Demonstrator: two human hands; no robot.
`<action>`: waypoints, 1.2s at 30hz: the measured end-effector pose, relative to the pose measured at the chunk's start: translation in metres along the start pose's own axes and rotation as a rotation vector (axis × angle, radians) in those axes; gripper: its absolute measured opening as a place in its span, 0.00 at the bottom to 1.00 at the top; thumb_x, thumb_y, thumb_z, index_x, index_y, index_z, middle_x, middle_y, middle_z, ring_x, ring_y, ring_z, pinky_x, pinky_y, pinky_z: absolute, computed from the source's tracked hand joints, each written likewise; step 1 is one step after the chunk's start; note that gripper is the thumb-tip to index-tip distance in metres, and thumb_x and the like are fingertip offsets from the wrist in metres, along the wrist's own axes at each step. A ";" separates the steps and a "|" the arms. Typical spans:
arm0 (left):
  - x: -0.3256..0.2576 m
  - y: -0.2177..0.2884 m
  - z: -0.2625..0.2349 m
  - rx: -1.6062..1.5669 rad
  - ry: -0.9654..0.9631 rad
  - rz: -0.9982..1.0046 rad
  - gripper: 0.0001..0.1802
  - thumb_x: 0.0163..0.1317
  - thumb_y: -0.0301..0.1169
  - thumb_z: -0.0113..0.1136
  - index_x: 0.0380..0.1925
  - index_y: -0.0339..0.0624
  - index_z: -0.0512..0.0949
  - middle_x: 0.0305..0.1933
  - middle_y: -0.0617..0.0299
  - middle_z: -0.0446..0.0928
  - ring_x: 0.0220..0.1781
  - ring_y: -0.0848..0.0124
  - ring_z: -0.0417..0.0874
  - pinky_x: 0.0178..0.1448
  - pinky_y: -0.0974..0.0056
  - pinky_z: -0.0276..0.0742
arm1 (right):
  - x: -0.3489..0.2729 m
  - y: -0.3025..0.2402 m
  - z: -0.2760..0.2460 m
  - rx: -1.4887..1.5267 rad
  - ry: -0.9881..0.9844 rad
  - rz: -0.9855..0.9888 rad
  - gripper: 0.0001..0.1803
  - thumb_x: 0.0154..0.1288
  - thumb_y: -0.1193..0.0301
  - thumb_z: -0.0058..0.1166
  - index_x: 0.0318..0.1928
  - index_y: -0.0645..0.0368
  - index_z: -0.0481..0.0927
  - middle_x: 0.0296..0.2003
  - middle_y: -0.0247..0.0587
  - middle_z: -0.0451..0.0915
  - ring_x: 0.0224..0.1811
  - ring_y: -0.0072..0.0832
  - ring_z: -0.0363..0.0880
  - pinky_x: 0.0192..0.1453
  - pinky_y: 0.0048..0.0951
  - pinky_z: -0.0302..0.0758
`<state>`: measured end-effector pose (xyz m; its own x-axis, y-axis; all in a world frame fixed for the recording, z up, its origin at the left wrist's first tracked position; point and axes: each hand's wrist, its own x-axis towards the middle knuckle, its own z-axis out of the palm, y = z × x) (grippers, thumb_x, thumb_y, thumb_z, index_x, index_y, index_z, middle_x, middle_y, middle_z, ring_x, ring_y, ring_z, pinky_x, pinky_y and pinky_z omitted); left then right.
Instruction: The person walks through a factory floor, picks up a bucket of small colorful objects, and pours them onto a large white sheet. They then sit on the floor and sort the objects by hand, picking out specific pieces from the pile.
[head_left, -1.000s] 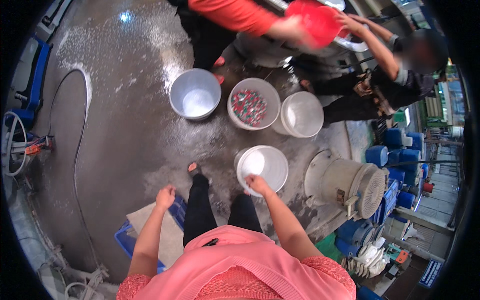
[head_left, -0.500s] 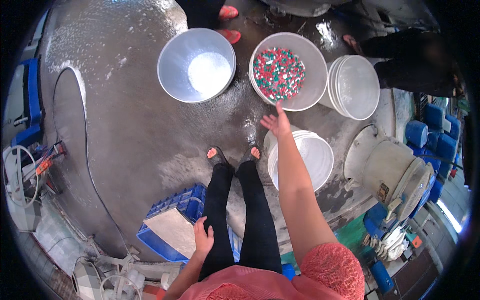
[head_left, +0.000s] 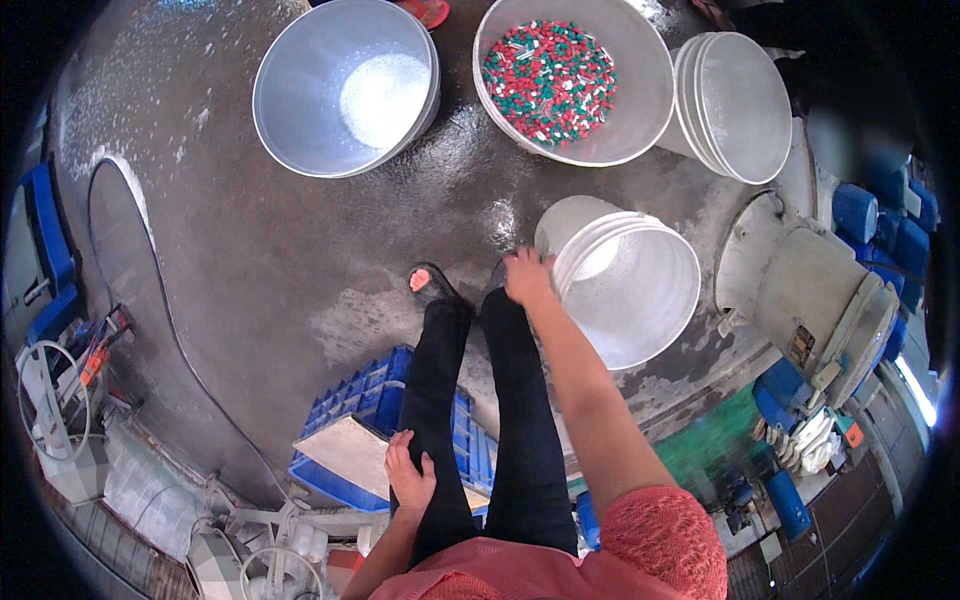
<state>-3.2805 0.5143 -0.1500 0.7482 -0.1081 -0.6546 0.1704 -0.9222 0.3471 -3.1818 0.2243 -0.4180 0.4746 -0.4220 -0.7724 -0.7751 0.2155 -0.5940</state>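
My left hand (head_left: pixel 409 474) lies on my left thigh, its fingers spread and nothing in it. My right hand (head_left: pixel 526 276) hangs by my right knee with its fingers apart and holds nothing. Just right of it, a stack of nested white buckets (head_left: pixel 640 325) leans with its mouth toward me. Farther off stands a large white bucket (head_left: pixel 642 75) partly filled with small red, green and white pieces. To its left, a grey-white tub (head_left: pixel 295 100) has white, frothy-looking contents at the bottom.
Another white bucket stack (head_left: pixel 745 105) tilts at far right, near a big metal drum-like vessel (head_left: pixel 790 250) and blue containers (head_left: pixel 855 212). A blue crate (head_left: pixel 360 395) with a pale board (head_left: pixel 345 445) sits behind my legs. A dark hose (head_left: pixel 170 300) crosses the wet floor at left.
My right hand has drawn back from the bucket of coloured pieces to beside my knee. My left hand stays near my thigh. The view has shifted, with the buckets appearing higher and larger.
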 end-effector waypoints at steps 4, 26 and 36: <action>0.006 -0.004 0.000 0.012 -0.015 -0.010 0.24 0.47 0.27 0.51 0.49 0.39 0.64 0.52 0.52 0.65 0.58 0.56 0.62 0.60 0.55 0.54 | -0.014 0.047 -0.031 -0.581 0.100 -0.099 0.42 0.53 0.56 0.53 0.63 0.48 0.45 0.62 0.46 0.51 0.64 0.41 0.49 0.60 0.53 0.51; 0.006 -0.009 0.005 0.048 -0.014 0.006 0.25 0.46 0.27 0.52 0.48 0.40 0.65 0.51 0.52 0.65 0.57 0.56 0.63 0.59 0.54 0.56 | 0.107 -0.132 -0.020 1.141 0.362 0.013 0.28 0.47 0.74 0.48 0.50 0.48 0.55 0.45 0.46 0.63 0.46 0.40 0.67 0.54 0.55 0.58; 0.002 -0.018 0.005 0.063 0.000 0.011 0.24 0.45 0.27 0.52 0.47 0.40 0.65 0.51 0.53 0.65 0.57 0.56 0.62 0.59 0.54 0.55 | 0.096 -0.129 -0.025 1.040 0.276 0.012 0.16 0.49 0.75 0.47 0.40 0.54 0.62 0.38 0.43 0.68 0.35 0.37 0.71 0.37 0.44 0.71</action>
<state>-3.2854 0.5287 -0.1612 0.7497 -0.1180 -0.6512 0.1220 -0.9425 0.3112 -3.0467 0.1343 -0.4102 0.2577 -0.5711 -0.7794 0.0179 0.8093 -0.5871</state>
